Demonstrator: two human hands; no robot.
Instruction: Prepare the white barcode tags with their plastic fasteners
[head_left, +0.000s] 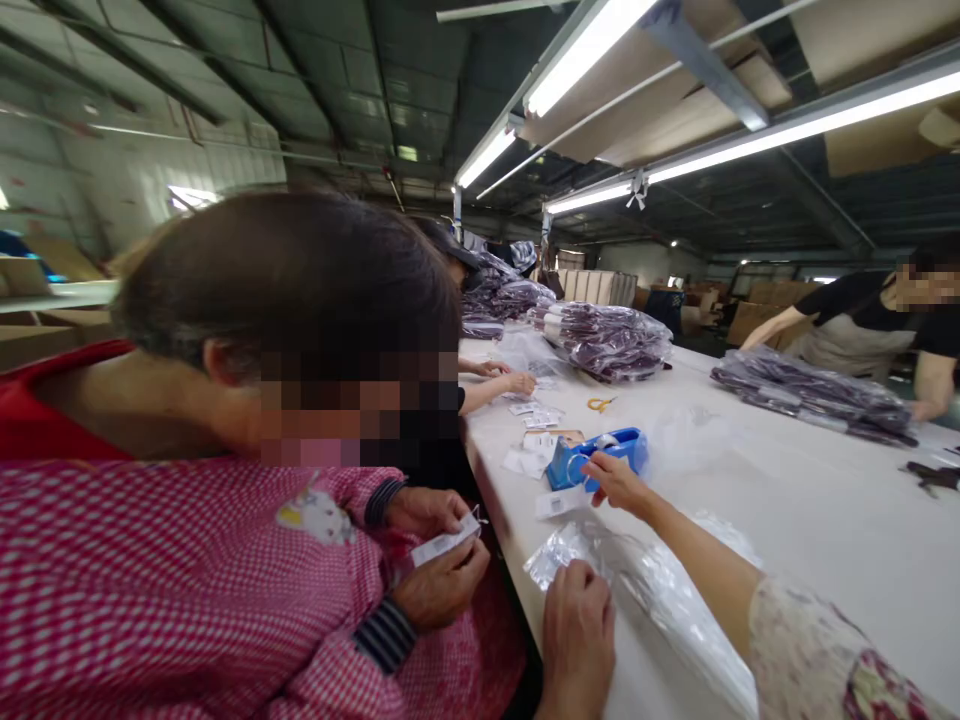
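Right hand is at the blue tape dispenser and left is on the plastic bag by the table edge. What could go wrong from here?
1. The right hand reaches the blue plastic tape dispenser; its cutting edge may nick fingers.
2. The clear crinkled plastic bag, pinned only by the left hand at the white table's edge, could slide off.
3. Small white paper labels beside the dispenser may get knocked away.

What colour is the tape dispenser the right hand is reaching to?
Blue. The tape dispenser shows in the head view, with the right hand touching it.
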